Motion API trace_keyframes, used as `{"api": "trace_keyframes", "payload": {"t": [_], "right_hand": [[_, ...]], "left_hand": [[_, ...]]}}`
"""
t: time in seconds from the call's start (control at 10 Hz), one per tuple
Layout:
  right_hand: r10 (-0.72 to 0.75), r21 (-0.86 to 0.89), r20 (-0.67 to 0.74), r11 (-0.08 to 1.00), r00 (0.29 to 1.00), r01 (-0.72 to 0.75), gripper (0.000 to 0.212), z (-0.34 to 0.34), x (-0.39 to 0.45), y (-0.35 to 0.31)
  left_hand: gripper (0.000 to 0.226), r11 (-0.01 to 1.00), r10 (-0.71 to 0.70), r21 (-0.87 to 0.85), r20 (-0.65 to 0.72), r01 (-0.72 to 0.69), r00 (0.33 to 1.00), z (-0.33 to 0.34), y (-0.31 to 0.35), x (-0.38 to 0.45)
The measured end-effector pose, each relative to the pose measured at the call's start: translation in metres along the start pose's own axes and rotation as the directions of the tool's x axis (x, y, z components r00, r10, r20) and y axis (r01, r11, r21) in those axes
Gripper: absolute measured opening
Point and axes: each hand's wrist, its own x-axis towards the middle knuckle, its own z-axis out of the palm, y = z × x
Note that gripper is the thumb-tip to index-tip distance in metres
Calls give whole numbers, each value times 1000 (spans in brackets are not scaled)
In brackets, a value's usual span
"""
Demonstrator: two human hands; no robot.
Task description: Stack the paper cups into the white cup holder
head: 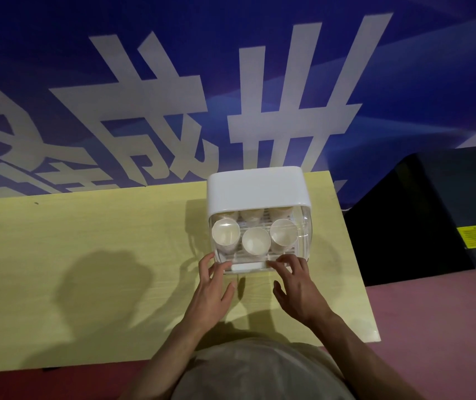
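Paper cups (pixel 255 241) upright inside white cup holder (pixel 255 187), clear front cover down. Left hand (pixel 211 287) and right hand (pixel 297 284), fingers outstretched, touching its lower front edge. Likely final step: pressing cover evenly shut.

1. The scene is dim overall, with a blue cast on the wall (pixel 173 82).
2. Light falls from above and behind the person, throwing a large soft shadow on the counter (pixel 58 255) left of the left hand (pixel 211 295).
3. Several thin shadows of the fingers fan out below both hands, right hand (pixel 297 287) included.
4. The clear cover of the cup holder (pixel 255 192) shows pale glare.
5. Wide-angle distortion bends the edges; detail is soft throughout.
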Motion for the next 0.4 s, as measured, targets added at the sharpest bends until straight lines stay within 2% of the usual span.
{"api": "trace_keyframes", "payload": {"t": [0.2,0.3,0.4], "right_hand": [[-1,1,81,1000,997,1,71,8,-7,11],[9,-2,94,1000,995,-8,70,7,-7,11],[48,10,72,999,996,-48,58,-2,3,4]], "left_hand": [[51,999,-41,4,88,40,995,3,-8,0],[55,998,-55,-22,92,57,994,0,-6,1],[59,999,-26,-44,37,28,999,-15,5,2]]}}
